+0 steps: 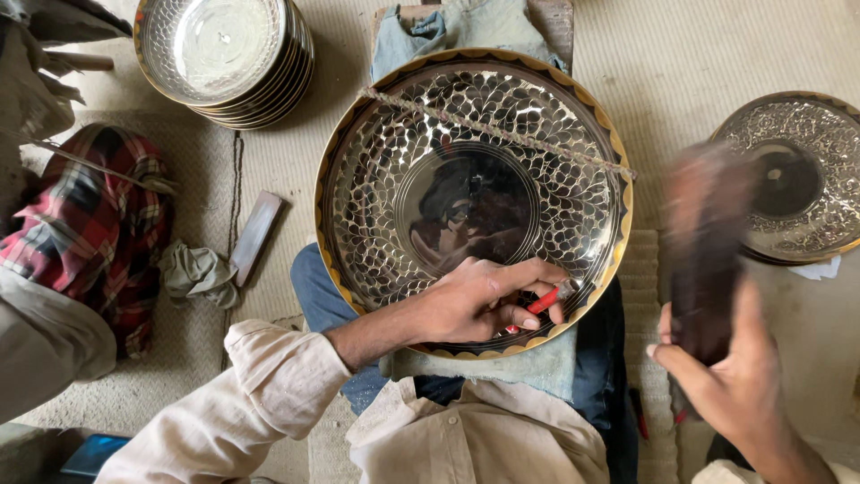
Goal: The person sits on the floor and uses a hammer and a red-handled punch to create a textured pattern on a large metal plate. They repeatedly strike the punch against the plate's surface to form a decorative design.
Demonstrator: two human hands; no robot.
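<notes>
Our left hand pinches a red-handled chisel against the near rim of the engraved brass tray. Our right hand grips a blurred dark wooden mallet, raised to the right of the chisel.

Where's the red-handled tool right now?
The red-handled tool is in the left hand, its tip pressed to the lower right rim of the big engraved metal plate on the person's lap.

A stack of silvery bowls sits at the upper left of the frame. Below it lie a red checked cloth, a crumpled grey rag and a flat dark bar. An engraved plate rests at the right edge on the woven mat.
</notes>
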